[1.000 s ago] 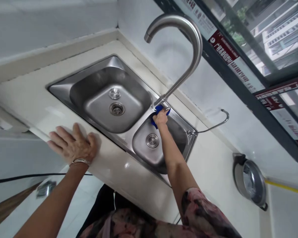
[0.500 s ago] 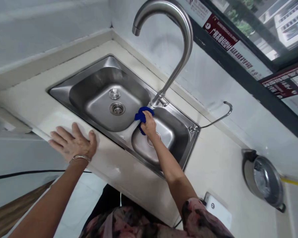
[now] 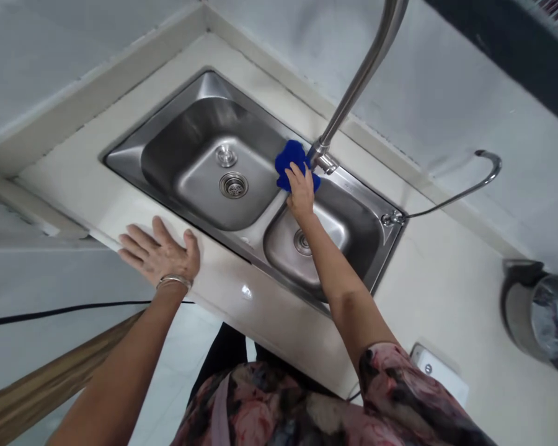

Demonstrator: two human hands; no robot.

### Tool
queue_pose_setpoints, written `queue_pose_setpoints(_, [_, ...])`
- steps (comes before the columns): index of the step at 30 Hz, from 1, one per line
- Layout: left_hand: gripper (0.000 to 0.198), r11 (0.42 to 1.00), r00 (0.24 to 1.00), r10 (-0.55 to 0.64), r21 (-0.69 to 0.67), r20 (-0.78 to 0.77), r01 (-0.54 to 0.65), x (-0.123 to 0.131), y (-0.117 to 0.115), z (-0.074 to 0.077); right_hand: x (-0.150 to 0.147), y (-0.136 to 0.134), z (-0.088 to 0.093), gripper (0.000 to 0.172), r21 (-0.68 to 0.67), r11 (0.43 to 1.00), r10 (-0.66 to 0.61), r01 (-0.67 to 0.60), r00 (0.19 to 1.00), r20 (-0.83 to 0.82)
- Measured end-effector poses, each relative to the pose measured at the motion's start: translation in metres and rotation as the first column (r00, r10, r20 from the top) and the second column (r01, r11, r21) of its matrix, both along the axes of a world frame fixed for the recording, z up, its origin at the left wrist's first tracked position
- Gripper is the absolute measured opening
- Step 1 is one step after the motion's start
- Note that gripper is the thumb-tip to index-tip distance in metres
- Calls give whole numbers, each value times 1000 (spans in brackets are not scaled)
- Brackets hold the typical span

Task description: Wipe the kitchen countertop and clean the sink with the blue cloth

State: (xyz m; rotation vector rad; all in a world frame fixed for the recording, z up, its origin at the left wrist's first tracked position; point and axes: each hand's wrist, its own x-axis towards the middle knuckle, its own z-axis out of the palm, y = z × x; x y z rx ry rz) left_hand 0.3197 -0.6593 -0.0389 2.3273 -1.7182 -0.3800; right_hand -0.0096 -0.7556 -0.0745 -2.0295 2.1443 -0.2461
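Note:
My right hand (image 3: 301,191) holds a blue cloth (image 3: 290,158) against the rear of the divider between the two basins, close beside the base of the faucet (image 3: 323,148). Its fingers press on top of the cloth. Flat on the pale counter (image 3: 223,266), at the front left of the steel sink (image 3: 255,238), rests my left hand (image 3: 162,254) with fingers spread and nothing in it. A round drain (image 3: 234,185) and a loose metal strainer piece (image 3: 225,156) show in the left basin. The smaller right basin has its own drain (image 3: 302,241).
A thin curved metal spout (image 3: 465,197) rises at the sink's right rear corner. Farther right on the counter stands a metal pot (image 3: 534,316), with a white device (image 3: 439,375) nearer the front. Walls border the counter at the left and back.
My right hand has slid the blue cloth back along the divider, up to the faucet base. My left hand stays flat on the counter. The whole view has shifted.

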Motion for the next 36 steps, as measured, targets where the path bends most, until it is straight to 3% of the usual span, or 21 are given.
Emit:
queue_pose_setpoints(4, [78,999,1000,-19,-40,-7,18,-5,2,5,15,23,-5,76,4,989,147,-148,984,104])
queue_pose_setpoints(8, [81,1000,1000,-1,-9,2,1,-5,1,2,48,57,-8,69,-56,944,327,-325,901,285])
queue_pose_setpoints(13, [80,999,999,35,-23,36,-34,-3,-1,-4,79,110,-12,76,-107,903,420,-417,797,434])
queue_pose_setpoints(17, [81,998,997,58,-43,45,-56,-5,0,-5,64,165,-11,76,-172,862,479,-476,659,579])
queue_pose_setpoints(21, [72,994,995,84,-71,58,-80,-4,-1,-8,40,199,-6,73,-139,868,438,-477,602,667])
queue_pose_setpoints(24, [69,992,993,92,-91,72,-86,-2,-1,-11,50,195,6,71,-44,870,412,-490,676,611])
queue_pose_setpoints(28, [68,987,993,80,-143,91,-67,0,1,-17,96,163,26,67,64,881,402,-468,814,419])
queue_pose_setpoints(32, [68,987,991,66,-156,119,-47,2,2,-21,143,117,31,61,65,875,425,-481,824,374])
queue_pose_setpoints(36, [67,993,990,63,-107,126,-50,4,2,-20,183,67,22,60,74,881,386,-468,800,459])
